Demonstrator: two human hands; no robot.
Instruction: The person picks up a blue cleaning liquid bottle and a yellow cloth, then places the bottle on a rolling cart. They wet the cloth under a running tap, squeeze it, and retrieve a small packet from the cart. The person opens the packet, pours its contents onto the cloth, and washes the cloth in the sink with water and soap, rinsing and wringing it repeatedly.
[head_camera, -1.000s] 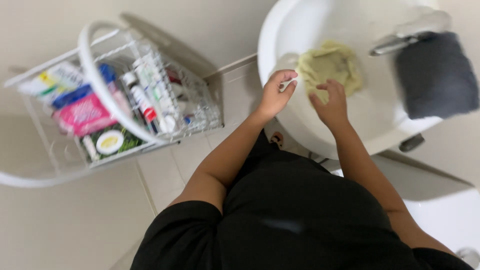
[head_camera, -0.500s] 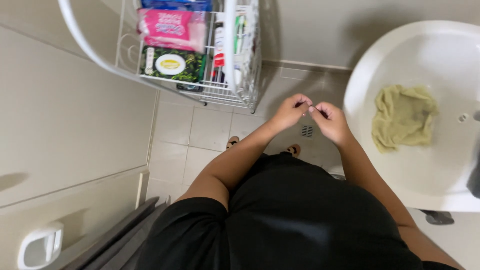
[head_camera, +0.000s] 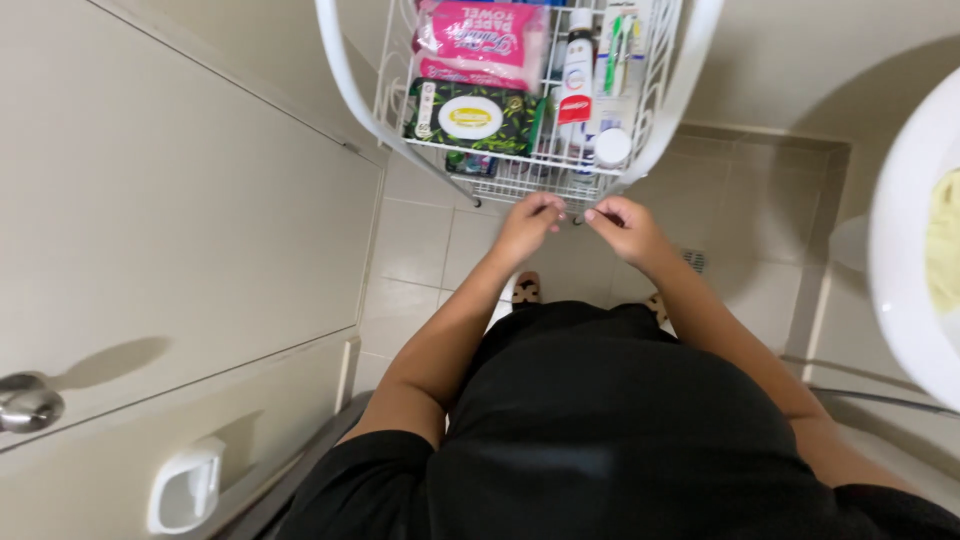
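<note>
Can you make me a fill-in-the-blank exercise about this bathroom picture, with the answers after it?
1. Both hands, the left hand and the right hand, are raised just below a white wire ____ of toiletries.
2. The paper towel pack at the top is ____ in colour.
3. The person's top is ____.
4. At the right edge is part of a white ____ holding a yellowish cloth.

Missing words: basket; pink; black; sink

A white wire rack (head_camera: 520, 180), packed with a green wipes pack (head_camera: 470, 117) and bottles (head_camera: 577, 70), blocks the way just ahead of both hands; bare tiled floor (head_camera: 760, 200) lies open between rack and sink (head_camera: 900, 290), a door (head_camera: 180, 210) closing the left.
</note>
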